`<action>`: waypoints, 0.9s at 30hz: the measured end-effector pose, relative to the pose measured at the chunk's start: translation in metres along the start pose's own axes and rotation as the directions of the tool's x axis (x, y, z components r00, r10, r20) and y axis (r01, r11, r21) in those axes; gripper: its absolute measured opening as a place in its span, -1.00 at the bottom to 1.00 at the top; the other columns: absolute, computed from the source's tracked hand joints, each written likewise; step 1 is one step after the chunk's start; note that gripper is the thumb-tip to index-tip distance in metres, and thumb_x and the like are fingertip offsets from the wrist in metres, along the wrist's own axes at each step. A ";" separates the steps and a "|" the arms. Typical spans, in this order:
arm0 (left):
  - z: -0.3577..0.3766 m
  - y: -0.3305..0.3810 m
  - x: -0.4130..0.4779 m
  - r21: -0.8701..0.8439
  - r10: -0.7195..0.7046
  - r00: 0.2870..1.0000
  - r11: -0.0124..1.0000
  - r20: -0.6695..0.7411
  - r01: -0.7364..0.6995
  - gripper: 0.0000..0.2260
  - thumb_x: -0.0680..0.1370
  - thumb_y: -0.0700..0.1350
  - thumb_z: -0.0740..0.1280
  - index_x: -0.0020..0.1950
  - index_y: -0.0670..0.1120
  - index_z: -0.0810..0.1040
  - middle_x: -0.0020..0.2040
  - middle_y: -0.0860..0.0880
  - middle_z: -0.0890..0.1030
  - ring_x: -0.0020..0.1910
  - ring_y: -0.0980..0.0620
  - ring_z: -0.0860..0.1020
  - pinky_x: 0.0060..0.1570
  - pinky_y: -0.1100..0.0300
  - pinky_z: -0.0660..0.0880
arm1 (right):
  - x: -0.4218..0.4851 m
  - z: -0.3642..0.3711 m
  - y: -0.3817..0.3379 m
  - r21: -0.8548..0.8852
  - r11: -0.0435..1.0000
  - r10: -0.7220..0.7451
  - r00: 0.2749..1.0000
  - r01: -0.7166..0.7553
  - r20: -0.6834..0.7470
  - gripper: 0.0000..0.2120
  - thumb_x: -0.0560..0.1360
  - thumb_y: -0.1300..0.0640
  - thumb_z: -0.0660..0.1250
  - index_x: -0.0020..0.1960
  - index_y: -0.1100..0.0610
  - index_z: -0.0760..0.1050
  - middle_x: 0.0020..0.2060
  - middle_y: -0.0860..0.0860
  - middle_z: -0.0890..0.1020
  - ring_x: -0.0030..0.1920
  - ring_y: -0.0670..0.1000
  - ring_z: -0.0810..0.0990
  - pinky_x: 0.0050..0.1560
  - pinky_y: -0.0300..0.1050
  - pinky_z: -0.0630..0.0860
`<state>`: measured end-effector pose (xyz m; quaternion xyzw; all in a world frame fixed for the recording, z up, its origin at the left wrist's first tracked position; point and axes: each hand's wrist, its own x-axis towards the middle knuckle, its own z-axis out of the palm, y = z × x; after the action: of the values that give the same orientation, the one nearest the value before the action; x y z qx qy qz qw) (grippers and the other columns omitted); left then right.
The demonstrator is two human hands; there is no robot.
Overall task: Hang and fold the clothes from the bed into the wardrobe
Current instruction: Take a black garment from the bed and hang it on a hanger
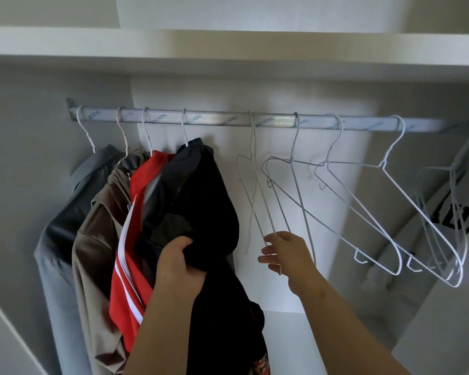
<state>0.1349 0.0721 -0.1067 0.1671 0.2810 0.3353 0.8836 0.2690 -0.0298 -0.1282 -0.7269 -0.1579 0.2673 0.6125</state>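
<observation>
- White walls of the wardrobe (295, 334) fill the view, and a paler back panel is seen at the centre.
- Nearest, at 6 o'clock, two bare forearms are raised into the wardrobe.
- The left hand (179, 262), at about 7 o'clock from the centre, is closed tightly, and a bunched fold of the black garment (214, 207) is gripped in it.
- The black garment is hung on a hanger on the rail, and its lower part trails down past the wrist towards 6 o'clock.
- The right hand (284, 255), at 5 o'clock, is only loosely closed; the lower end of a white wire hanger (272, 226) is held lightly between the thumb and the spread fingers.
- Pressed against the black garment at its 9 o'clock side, a red top with white stripes (125, 280) is hung; an olive shirt (98, 239) and a grey shirt (65, 212) are hung further towards 9 o'clock.
- Towards 3 o'clock, more empty wire hangers (377, 212) are hung tilted, and a blurred cluster is seen at the far end.
- Behind and above, all hooks are carried by the metal rail (228, 120), on which repeated lettering is printed.
- Farthest, at 12 o'clock, a white shelf (228, 50) is fixed over the rail.
</observation>
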 end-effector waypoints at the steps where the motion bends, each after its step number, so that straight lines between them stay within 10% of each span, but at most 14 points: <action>1: 0.000 -0.001 -0.001 0.001 0.001 1.000 1.000 -0.006 -0.001 -0.65 0.54 -0.28 0.09 -0.45 -0.12 0.34 -0.66 -0.01 0.36 -0.73 0.09 0.34 -0.64 0.37 0.36 | -0.001 0.000 -0.001 0.065 0.997 0.031 0.999 -0.033 0.040 -0.78 0.59 0.07 0.17 0.02 0.17 0.53 -0.29 0.07 0.59 -0.29 0.03 0.62 -0.29 -0.21 0.45; 13: -0.009 0.011 -0.010 0.048 0.070 0.994 0.997 -0.079 -0.066 -0.85 0.54 -0.27 0.17 -0.19 -0.21 0.47 -0.61 -0.03 0.48 -0.68 0.08 0.46 -0.60 0.26 0.48 | -0.015 0.034 -0.006 0.217 0.974 -0.103 0.974 0.057 0.202 -0.93 0.58 0.05 0.21 -0.03 0.02 0.45 -0.33 0.10 0.57 -0.56 -0.06 0.46 -0.46 -0.25 0.53; 23: -0.017 0.025 -0.008 0.012 0.085 0.992 0.996 -0.095 -0.084 -0.86 0.54 -0.26 0.21 -0.22 -0.18 0.47 -0.39 -0.10 0.51 -0.32 0.02 0.42 -0.17 0.17 0.42 | -0.011 0.059 -0.014 0.069 0.947 -0.321 0.934 0.314 0.160 -0.60 0.48 0.41 0.13 -0.10 -0.04 0.58 0.07 0.03 0.56 -0.04 -0.09 0.54 -0.10 -0.38 0.44; 27: -0.016 0.026 -0.012 0.011 0.065 0.993 0.998 -0.100 -0.064 -0.84 0.54 -0.26 0.21 -0.25 -0.18 0.42 -0.43 -0.10 0.47 -0.36 0.03 0.38 -0.24 0.20 0.37 | 0.000 0.072 -0.011 -0.044 0.957 -0.278 0.950 0.287 0.142 -0.72 0.52 0.26 0.22 0.03 -0.10 0.54 0.03 0.03 0.57 0.13 0.05 0.50 0.21 -0.08 0.45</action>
<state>0.1048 0.0846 -0.1017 0.1626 0.3208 0.3704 0.8564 0.2284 0.0301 -0.1248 -0.6964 -0.3097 0.2202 0.6087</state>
